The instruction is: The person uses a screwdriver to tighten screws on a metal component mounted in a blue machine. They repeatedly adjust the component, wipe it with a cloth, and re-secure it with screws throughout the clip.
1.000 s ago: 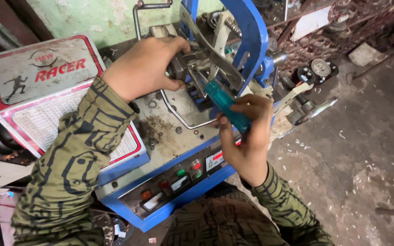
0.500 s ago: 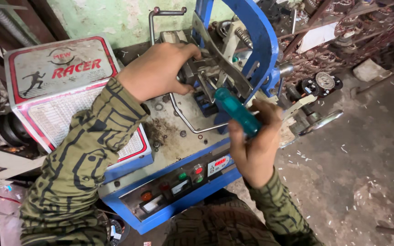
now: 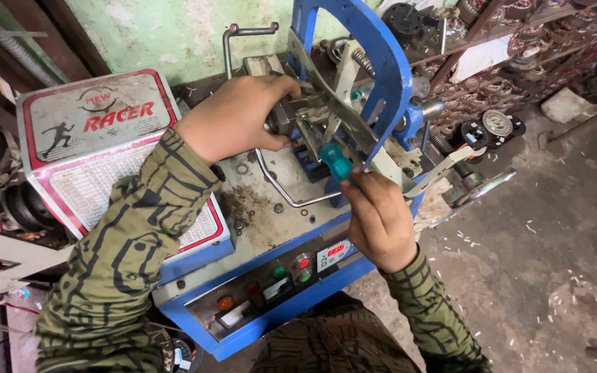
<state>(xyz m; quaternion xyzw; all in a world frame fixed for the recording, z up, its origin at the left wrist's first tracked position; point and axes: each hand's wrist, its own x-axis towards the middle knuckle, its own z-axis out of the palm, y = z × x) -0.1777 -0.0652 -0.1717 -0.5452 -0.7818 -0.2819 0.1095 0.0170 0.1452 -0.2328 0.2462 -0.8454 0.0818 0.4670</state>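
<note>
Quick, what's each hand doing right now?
Left hand: closed on a metal part of the blue machine.
Right hand: closed on a teal screwdriver handle.

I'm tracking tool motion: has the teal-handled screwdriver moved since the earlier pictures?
Yes. The teal-handled screwdriver has tilted upright, toward the blue arched machine frame.

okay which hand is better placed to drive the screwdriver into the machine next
Right, probably. The right hand already grips the teal-handled screwdriver, aimed at the blue machine's mechanism, while the left hand grips the metal part there.
</note>
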